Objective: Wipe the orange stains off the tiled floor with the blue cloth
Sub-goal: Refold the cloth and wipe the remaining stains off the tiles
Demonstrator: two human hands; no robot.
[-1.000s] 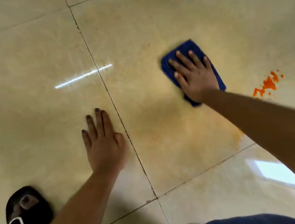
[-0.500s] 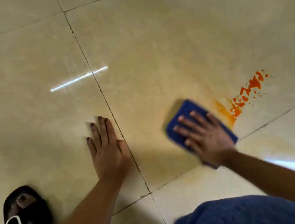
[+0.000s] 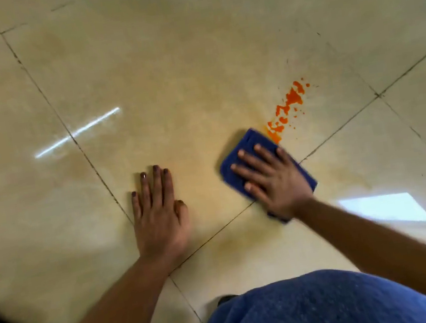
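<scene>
Folded blue cloth [image 3: 243, 154] flat on the glossy beige tiled floor [image 3: 191, 54], far corner just touching the bright orange splatter stains [image 3: 285, 108]. Pinned under the right hand [image 3: 272, 180], fingers [image 3: 248, 159] straight and spread, pressing rather than gripping. Best pushed forward and rightward with even pressure, lifting pigment rather than smearing it. Left hand [image 3: 159, 212] flat on the tile, fingers straight, bracing. Blue-clad knee [image 3: 322, 307] close below; faint orange haze around; nothing blocking.
</scene>
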